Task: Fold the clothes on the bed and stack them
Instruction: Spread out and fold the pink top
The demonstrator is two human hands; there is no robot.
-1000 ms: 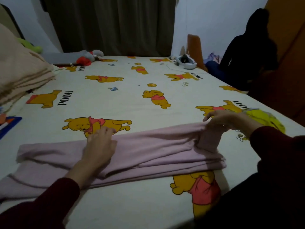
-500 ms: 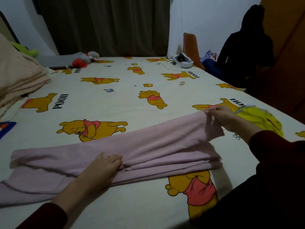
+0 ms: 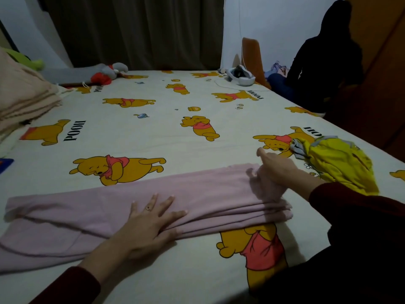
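a long pink garment (image 3: 135, 202), folded into a narrow strip, lies across the near part of the bed (image 3: 153, 128). the left hand (image 3: 149, 224) presses flat on its middle with fingers spread, while the right hand (image 3: 278, 170) pinches the strip's right end, lifting the cloth slightly. a crumpled yellow garment (image 3: 337, 163) lies just beside that hand.

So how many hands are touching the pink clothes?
2. The left hand presses flat on the middle of the pink garment; the right hand holds its right end. Neither is hidden.
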